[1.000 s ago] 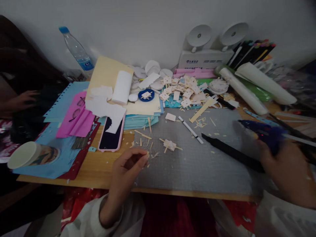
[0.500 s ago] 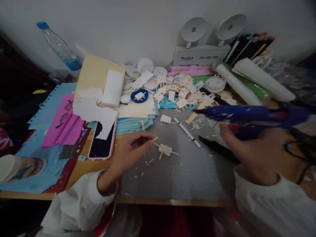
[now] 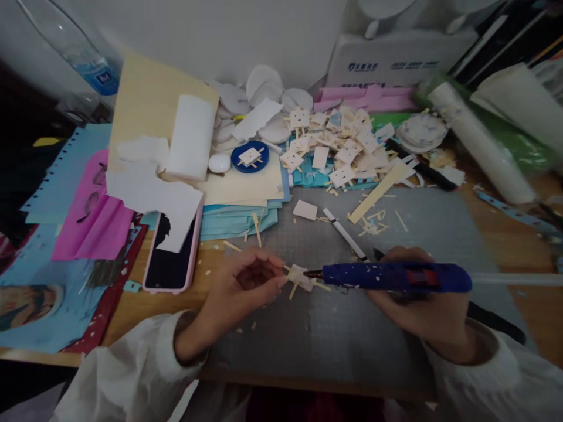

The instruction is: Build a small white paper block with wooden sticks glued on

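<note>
My left hand (image 3: pixel 248 287) has its thumb and fingers pinched together over the grey cutting mat (image 3: pixel 352 340). The small pale strip seen between those fingertips half a second ago is mostly hidden now. Right beside the fingertips lies a small white paper piece (image 3: pixel 302 276) with thin strips sticking out from its edges. A blue hot glue gun (image 3: pixel 373 276) is gripped in my right hand (image 3: pixel 422 322), whose fingers are partly hidden behind it. The gun points left, its dark nozzle at the paper piece's right side.
Behind the mat lies a pile of small paper figures (image 3: pixel 347 152). A white pen (image 3: pixel 343 233), a blank card (image 3: pixel 305 210) and a tan strip (image 3: pixel 380 192) lie on the mat. Left are a phone (image 3: pixel 171 264), torn white paper (image 3: pixel 152 187) and a blue lid (image 3: pixel 250 157) bearing one figure.
My right hand has brought the glue gun left and down, its nozzle now at the paper piece. My left hand has come closer to that piece. The view has tilted down.
</note>
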Demonstrator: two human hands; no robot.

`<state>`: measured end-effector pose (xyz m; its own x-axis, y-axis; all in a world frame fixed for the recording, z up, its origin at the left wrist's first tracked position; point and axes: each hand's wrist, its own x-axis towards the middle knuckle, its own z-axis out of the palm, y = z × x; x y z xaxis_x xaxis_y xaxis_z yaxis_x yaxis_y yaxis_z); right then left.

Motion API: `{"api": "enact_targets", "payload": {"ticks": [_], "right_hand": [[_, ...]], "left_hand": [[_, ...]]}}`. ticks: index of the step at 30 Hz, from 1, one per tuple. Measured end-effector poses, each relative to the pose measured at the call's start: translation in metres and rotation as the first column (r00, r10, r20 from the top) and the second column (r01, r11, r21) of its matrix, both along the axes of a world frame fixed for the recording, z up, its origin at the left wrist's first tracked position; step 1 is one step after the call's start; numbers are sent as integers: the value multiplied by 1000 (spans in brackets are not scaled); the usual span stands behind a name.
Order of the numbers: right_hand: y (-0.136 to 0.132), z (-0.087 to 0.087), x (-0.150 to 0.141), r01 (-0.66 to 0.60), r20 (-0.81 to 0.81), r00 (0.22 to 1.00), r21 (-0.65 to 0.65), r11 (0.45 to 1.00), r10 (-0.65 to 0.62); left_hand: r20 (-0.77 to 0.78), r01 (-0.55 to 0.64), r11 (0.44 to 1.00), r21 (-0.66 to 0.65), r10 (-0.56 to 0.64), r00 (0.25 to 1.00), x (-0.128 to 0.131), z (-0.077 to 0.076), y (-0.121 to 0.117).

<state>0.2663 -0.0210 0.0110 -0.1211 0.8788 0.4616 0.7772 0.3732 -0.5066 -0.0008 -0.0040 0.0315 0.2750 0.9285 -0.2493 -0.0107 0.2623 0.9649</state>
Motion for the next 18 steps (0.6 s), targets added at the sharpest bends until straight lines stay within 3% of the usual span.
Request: {"api": "enact_targets", "payload": {"ticks": [6,18], "right_hand": [[-4,1,-1,-49,-44,998,-93,994,45],[-7,-4,2,-41,-95,995,-124,991,29]], "left_hand": [[-3,11,999,-32,-12,1000,2,-2,-5],[2,30,999,-25,-30,1000,2,-1,-5]]}}
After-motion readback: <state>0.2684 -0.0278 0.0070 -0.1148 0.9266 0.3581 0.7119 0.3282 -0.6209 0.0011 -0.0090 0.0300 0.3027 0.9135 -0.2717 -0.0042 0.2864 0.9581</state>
